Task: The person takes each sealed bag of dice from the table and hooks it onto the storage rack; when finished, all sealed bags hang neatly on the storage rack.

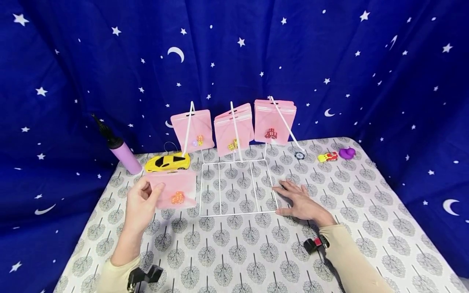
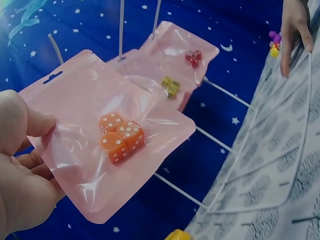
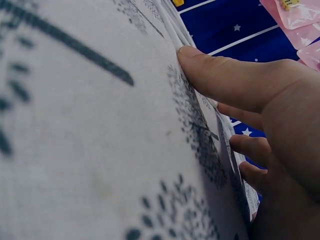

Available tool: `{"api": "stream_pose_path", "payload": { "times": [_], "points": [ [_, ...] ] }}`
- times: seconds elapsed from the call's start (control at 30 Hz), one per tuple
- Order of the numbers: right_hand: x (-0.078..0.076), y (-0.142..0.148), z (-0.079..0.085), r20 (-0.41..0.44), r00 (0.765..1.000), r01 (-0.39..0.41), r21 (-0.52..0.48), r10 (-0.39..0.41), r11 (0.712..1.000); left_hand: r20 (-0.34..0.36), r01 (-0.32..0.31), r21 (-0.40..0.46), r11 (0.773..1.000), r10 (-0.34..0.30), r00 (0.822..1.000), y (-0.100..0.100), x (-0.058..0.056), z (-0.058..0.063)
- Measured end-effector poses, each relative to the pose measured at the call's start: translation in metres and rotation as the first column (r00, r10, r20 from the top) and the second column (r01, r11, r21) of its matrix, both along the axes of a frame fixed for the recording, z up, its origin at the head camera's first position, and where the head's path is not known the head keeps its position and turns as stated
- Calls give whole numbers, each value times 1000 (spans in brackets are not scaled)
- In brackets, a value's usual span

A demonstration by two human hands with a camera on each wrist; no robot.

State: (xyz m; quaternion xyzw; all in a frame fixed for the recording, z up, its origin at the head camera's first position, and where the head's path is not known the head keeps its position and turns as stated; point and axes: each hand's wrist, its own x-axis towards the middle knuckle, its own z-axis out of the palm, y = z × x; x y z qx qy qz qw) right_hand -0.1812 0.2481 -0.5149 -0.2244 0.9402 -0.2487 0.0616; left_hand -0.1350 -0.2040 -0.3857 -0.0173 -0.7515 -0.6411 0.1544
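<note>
My left hand (image 1: 141,205) pinches the left edge of a pink zip bag (image 2: 80,165) between thumb and fingers. Orange dice (image 2: 121,136) show through its front, and a hang hole is cut near its top. The bag is in front of a white wire display rack (image 1: 238,214), left of its base. Pink bags hang from the rack's three prongs: one with orange and pale dice (image 1: 192,130), some with yellow dice (image 1: 234,132), some with red dice (image 1: 275,122). Beside the base's right edge, my right hand (image 1: 302,203) rests with spread fingers, its thumb at the front corner.
Behind the left hand are a yellow toy car (image 1: 167,162) and a purple hand pump (image 1: 126,158). Toward the back right lie a small round dial-like item (image 1: 299,155), a red and yellow toy car (image 1: 327,157) and a purple duck (image 1: 347,153). A blue starry curtain (image 1: 234,61) hangs behind the table.
</note>
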Motion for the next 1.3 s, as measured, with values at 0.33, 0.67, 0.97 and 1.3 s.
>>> {"api": "stream_pose_path", "payload": {
  "times": [0.33,0.67,0.97,1.3],
  "points": [
    [0,0,0,11,1000,-5,-3,5,1000,-166,85,51,995,-76,983,15,1,12],
    [-1,-1,1,7,1000,-11,-12,11,1000,-228,143,99,985,-117,967,24,0,20],
    [-1,-1,1,21,1000,-5,-28,6,1000,-332,208,126,970,-157,930,31,-2,28],
    [0,-1,1,14,1000,-6,-18,7,1000,-361,202,142,969,-140,922,36,-6,36]
  ]
}}
